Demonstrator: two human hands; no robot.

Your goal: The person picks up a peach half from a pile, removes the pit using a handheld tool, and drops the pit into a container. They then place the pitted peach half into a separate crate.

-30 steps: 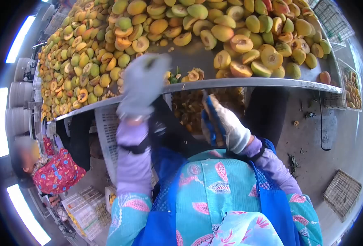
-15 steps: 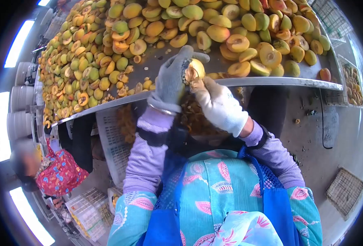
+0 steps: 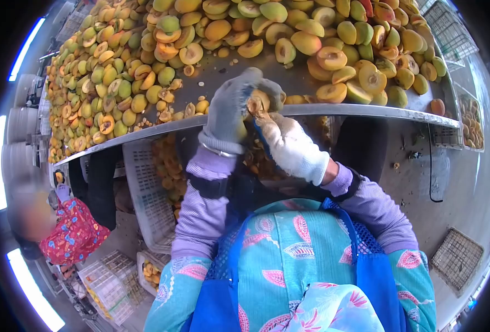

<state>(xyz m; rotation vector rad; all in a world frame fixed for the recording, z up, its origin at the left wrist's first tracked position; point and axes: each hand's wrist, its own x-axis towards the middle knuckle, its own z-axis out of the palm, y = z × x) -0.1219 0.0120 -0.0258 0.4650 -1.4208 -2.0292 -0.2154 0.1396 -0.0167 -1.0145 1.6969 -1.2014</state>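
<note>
My left hand (image 3: 231, 108), in a grey glove, is closed around a peach half (image 3: 258, 102) just above the table's front edge. Against the lower side of that fruit press the fingers of my right hand (image 3: 295, 145), in a white glove with soiled fingertips. Whether a small tool is between the right fingers is hidden. Both hands meet at the fruit. Beyond them, cut yellow-green peaches (image 3: 372, 78) are heaped on the metal table (image 3: 223, 74), with small scraps and pits lying between.
Below the table edge stands a white crate (image 3: 152, 193) with fruit pieces. A co-worker in a red patterned garment (image 3: 74, 232) is at the left. Crates (image 3: 469, 122) with fruit stand at the right; another crate (image 3: 457, 259) lies on the floor.
The view has shifted slightly. My left hand's fingers have curled further over the peach half, and its cut face has turned. My right hand stays against it.
</note>
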